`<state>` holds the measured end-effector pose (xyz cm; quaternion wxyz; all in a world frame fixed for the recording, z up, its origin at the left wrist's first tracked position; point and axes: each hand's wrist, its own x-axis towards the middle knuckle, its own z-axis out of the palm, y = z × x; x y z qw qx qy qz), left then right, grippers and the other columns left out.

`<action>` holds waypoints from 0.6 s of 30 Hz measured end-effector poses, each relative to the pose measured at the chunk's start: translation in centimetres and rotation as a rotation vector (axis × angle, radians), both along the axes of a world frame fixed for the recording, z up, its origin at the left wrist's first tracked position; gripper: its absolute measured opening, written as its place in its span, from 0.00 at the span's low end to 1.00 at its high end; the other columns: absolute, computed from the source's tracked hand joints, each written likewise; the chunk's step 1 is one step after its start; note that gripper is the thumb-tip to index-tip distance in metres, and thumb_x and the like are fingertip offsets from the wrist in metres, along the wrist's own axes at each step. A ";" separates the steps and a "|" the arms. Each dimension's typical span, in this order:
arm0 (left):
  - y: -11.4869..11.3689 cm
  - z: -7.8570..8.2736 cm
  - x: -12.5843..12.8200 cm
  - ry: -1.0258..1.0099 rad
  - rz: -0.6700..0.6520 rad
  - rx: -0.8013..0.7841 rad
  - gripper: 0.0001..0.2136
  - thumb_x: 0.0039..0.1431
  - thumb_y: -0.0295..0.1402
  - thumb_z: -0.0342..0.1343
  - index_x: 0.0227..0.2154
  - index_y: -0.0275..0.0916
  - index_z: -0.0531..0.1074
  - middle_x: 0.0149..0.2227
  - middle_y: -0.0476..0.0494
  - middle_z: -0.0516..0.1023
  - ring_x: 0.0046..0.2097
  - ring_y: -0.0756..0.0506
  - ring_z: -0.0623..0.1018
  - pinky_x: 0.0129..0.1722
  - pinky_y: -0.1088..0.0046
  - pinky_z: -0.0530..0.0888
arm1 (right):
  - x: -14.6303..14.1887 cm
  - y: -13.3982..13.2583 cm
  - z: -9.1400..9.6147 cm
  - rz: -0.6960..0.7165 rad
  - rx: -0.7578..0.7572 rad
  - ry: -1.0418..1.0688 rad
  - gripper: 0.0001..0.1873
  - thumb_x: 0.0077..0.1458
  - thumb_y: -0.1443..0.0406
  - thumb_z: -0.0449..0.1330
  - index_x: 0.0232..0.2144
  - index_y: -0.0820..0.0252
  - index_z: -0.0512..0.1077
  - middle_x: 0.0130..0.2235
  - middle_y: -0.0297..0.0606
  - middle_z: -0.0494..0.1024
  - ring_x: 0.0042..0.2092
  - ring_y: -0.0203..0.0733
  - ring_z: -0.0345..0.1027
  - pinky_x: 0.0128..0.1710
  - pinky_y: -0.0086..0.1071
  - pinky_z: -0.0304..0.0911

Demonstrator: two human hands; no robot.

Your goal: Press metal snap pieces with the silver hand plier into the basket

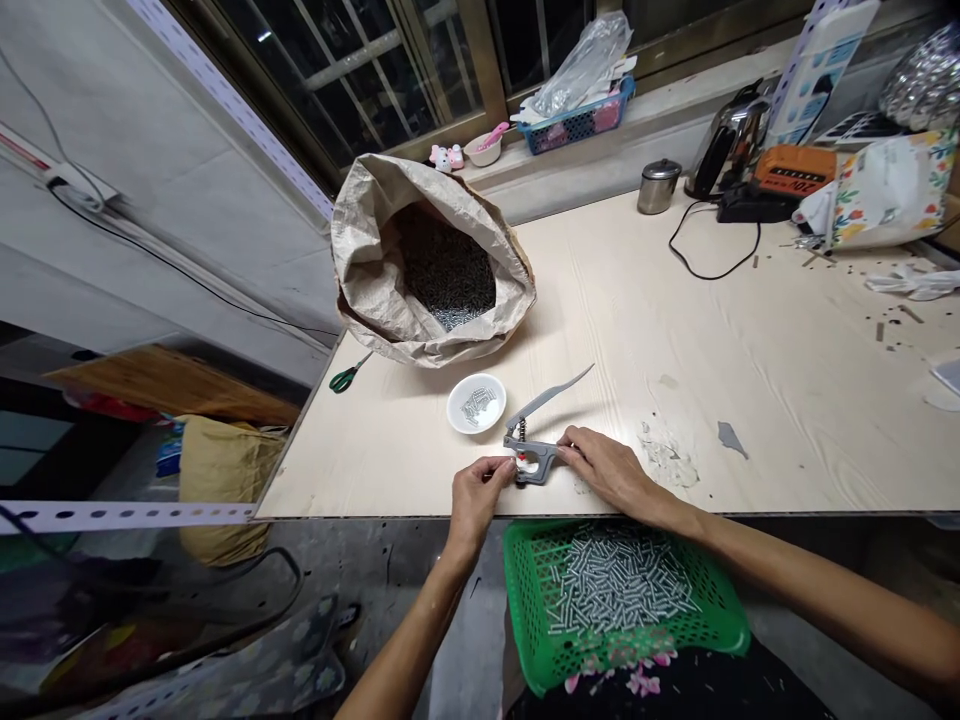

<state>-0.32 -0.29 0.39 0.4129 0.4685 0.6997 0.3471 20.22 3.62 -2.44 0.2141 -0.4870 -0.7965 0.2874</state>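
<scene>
A small grey hand press [534, 455] with a long curved lever [551, 395] stands near the front edge of the pale wooden table [750, 350]. My left hand [474, 492] pinches something tiny at the press's jaw, too small to name. My right hand [611, 470] grips the press's body from the right side. Just behind the press sits a white bowl [476, 403] with a few small metal pieces. On my lap, a green plastic basket [622, 600] holds several short silver metal pieces.
A large open paper sack [427, 265] of dark metal parts stands at the table's back left, with green-handled scissors [346, 377] beside it. An electric kettle [731, 140], a metal cup [658, 186], a cable and bags lie at the back right. Scraps dot the right side.
</scene>
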 end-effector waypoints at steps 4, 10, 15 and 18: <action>0.0 -0.2 0.1 0.080 -0.025 0.039 0.15 0.50 0.43 0.58 0.31 0.36 0.79 0.32 0.43 0.81 0.36 0.45 0.78 0.40 0.71 0.72 | 0.0 -0.3 -0.1 0.015 0.091 -0.006 0.11 0.65 0.60 0.47 0.34 0.56 0.65 0.33 0.35 0.73 0.34 0.38 0.66 0.32 0.31 0.56; -0.2 -0.5 -0.1 0.139 -0.068 0.046 0.11 0.51 0.40 0.57 0.30 0.37 0.79 0.33 0.44 0.81 0.36 0.45 0.78 0.40 0.71 0.72 | 0.1 -0.3 -0.2 0.011 0.103 0.022 0.11 0.65 0.60 0.47 0.34 0.57 0.65 0.33 0.35 0.73 0.33 0.39 0.66 0.31 0.32 0.56; 0.4 -0.4 0.1 0.185 -0.096 0.012 0.13 0.51 0.41 0.57 0.29 0.37 0.79 0.31 0.43 0.81 0.33 0.45 0.78 0.36 0.72 0.72 | 0.1 0.0 -0.3 0.014 0.106 -0.045 0.09 0.64 0.61 0.48 0.35 0.56 0.66 0.35 0.35 0.75 0.37 0.39 0.68 0.31 0.31 0.54; 1.1 -0.4 -0.1 0.274 -0.180 -0.050 0.12 0.50 0.40 0.56 0.27 0.37 0.79 0.30 0.43 0.81 0.32 0.45 0.77 0.34 0.72 0.71 | 0.1 0.0 -0.5 0.028 0.092 -0.042 0.10 0.65 0.60 0.48 0.36 0.56 0.66 0.35 0.35 0.76 0.37 0.39 0.68 0.32 0.32 0.53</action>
